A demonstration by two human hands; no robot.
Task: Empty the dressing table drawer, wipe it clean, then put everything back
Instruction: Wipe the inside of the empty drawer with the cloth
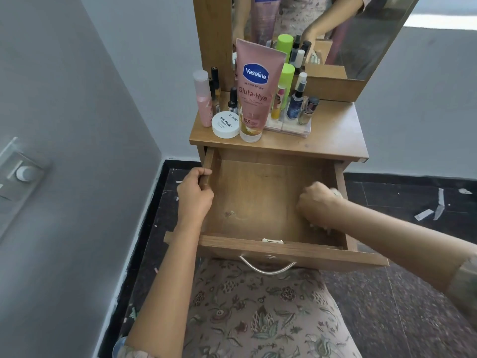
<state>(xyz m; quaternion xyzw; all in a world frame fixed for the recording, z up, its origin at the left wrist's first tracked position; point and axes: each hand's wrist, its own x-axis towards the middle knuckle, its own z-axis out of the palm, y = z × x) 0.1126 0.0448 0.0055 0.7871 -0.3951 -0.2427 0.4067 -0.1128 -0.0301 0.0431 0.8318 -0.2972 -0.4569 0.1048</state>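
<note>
Head view: inside open drawer (258, 197), right grip (316, 205) curls round pale cloth (321, 226); left grip (195, 195) clamps drawer's wall.

The wooden drawer (284, 248) is pulled fully out of the dressing table (335, 140), its floor bare but for a few faint marks. A pale cloth (336, 193) sits bunched near the drawer's right wall, mostly hidden under the right hand (316, 202). On the tabletop stand a pink Vaseline tube (254, 91) on its cap, a white nail polish tub (225, 124) and small bottles (296, 104).
</note>
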